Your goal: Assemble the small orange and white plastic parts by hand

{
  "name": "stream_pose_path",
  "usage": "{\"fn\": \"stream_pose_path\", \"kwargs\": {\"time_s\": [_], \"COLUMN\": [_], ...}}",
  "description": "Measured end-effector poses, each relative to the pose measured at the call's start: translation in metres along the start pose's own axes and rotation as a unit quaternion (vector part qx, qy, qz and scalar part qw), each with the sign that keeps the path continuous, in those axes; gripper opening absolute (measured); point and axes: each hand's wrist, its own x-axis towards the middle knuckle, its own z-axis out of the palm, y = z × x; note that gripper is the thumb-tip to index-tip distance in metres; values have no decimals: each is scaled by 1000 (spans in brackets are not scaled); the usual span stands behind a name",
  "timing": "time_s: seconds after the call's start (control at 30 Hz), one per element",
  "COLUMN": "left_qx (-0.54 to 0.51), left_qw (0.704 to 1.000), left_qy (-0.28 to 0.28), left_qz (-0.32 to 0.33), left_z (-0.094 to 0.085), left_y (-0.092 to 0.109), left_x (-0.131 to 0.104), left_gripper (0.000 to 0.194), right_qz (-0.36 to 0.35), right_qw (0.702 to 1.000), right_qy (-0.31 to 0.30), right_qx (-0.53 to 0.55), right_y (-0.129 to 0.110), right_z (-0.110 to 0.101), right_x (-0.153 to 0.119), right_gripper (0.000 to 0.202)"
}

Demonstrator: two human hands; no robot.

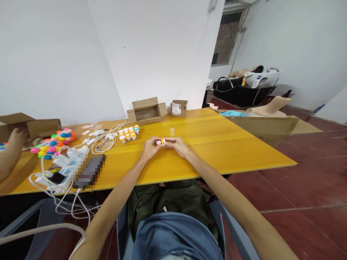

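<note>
Sitting at a long yellow table [233, 144], a person in a blue top and dark green trousers holds a small white-and-orange piece [162, 142] up close, between two bare hands, just above the tabletop near its front edge. From where I watch, the left hand [150, 147] has its fingers drawn in narrow around the white, dark-spotted end, while the right hand [176, 144] pinches the orange-banded end, thumb and fingertips close together. Just beyond the hands sits a clear round cup [172, 131], apart from them on the bare wood. To the left, a cluster of small white-topped pieces [128, 134] stands in tight rows, most banded in orange and one at the far right corner in teal. Behind them, near the white wall, are an open cardboard box [148, 112] and a smaller carton [179, 108] bearing a white label. White cables [112, 133] loop across the table toward a crowded power strip [67, 164], with a dark, blurred-out object [89, 171] beside it. At the far left, past a pile of bright, many-coloured balls [55, 143], a co-worker's hand [18, 137] reaches over another open box [45, 128]; I cannot tell whether it grips anything.
</note>
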Motion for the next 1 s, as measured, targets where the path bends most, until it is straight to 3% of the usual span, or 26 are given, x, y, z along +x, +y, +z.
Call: {"fn": "stream_pose_path", "kwargs": {"time_s": [0.6, 1.0], "left_qx": [69, 83], "left_qw": [995, 994], "left_qy": [-18, -10], "left_qz": [73, 69], "left_z": [-4, -1], "left_y": [0, 1], "left_x": [-2, -1], "left_gripper": [19, 17], "right_qz": [7, -2], "right_qw": [1000, 1000], "right_qy": [9, 8], "right_qx": [4, 16], "right_y": [-2, 1], "right_z": [2, -1], "right_x": [-1, 1], "right_gripper": [35, 35]}}
